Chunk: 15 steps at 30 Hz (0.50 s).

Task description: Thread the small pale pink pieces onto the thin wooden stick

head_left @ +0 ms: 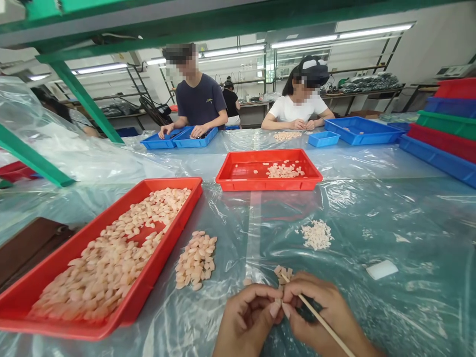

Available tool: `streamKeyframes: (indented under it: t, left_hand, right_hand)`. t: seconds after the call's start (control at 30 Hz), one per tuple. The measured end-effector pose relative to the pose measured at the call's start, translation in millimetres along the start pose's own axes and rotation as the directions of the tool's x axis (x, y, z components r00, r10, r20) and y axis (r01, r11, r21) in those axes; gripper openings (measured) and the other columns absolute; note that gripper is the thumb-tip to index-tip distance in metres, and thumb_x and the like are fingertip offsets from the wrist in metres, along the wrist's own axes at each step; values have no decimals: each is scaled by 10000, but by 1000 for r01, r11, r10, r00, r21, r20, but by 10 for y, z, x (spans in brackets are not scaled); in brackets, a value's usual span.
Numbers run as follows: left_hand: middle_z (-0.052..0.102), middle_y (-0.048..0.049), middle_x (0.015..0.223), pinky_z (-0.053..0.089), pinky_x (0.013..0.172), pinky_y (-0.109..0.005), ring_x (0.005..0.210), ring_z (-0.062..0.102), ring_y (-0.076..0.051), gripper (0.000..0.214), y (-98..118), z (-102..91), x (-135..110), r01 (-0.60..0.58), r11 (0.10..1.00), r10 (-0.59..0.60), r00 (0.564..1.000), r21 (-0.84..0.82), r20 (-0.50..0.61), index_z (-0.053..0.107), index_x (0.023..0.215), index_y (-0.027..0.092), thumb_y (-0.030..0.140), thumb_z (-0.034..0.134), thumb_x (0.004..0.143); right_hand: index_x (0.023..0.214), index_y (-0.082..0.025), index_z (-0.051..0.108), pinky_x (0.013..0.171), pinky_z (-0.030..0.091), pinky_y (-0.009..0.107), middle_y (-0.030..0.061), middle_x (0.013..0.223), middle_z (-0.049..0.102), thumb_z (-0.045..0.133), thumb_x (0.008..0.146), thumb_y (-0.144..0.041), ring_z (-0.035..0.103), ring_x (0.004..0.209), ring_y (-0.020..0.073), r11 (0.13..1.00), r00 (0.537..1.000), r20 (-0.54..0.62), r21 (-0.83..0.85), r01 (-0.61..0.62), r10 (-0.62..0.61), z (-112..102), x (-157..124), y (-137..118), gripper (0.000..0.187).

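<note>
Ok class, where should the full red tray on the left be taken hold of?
Grip the raised rim of the red plastic tray at its near end, coming from above. That end faces the person; a brown case and a heap of pale pieces crowd the long sides.

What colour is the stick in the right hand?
Pale tan; the stick shows best in the head view.

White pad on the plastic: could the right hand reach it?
Probably yes: the white pad lies near the right hand, with only plastic sheeting between, though that hand holds a wooden stick.
</note>
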<state>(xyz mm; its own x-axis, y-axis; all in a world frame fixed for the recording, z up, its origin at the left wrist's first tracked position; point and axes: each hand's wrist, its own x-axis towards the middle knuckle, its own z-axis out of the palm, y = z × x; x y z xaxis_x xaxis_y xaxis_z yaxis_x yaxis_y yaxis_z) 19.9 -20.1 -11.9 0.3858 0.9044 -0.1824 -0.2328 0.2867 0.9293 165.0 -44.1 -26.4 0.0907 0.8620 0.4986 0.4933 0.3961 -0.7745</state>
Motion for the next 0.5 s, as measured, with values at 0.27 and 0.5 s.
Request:
streamKeyframes:
  t: [0.27, 0.5]
  left_hand:
    - [647, -12, 637, 453, 596, -173, 607, 564, -98, 261, 25, 39, 15, 4, 1000, -4, 1000, 2, -7, 740, 748, 164, 397, 811, 654]
    - [647, -6, 661, 464, 600, -178, 615, 572, -109, 259, 34, 16, 9, -30, 998, 32, 998, 52, -48, 736, 748, 178, 412, 799, 658]
  right_hand:
    - [574, -210, 565, 464, 437, 185, -26, 532, 539, 526, 664, -78, 538, 471, 104, 999, 999, 41, -40, 2, 0, -34, 50, -14, 165]
    - [556, -206, 578, 453, 439, 180, -31, 516, 549, 525, 662, -87, 528, 446, 97, 997, 996, 83, -80, -11, 17, -63, 66, -14, 168]
